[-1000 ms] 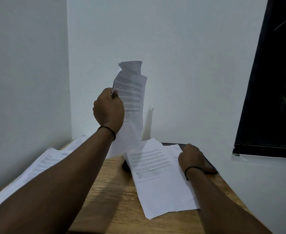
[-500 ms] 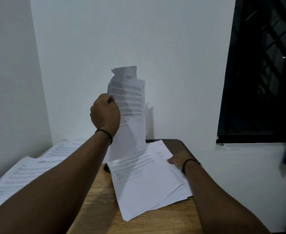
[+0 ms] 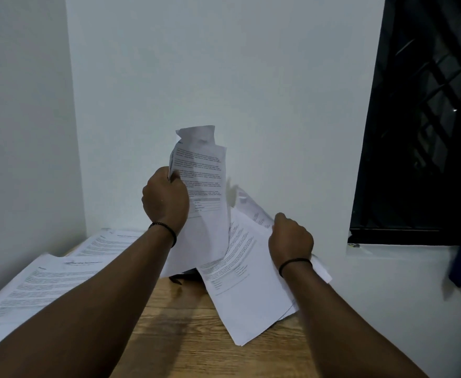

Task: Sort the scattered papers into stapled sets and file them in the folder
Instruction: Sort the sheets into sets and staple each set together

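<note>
Gripping printed sheets (image 3: 205, 184) upright, the left hand (image 3: 165, 199) is seen raised above the wooden table (image 3: 185, 317), while a tilted sheaf (image 3: 240, 271) is clutched by the right hand (image 3: 290, 238); loose pages could be creased or spilled, and no folder can be told.

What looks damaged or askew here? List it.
The sheets in the left hand are crumpled and bent at the top. The sheets the right hand grips lie skewed, fanned unevenly, overhanging the wooden table.
</note>
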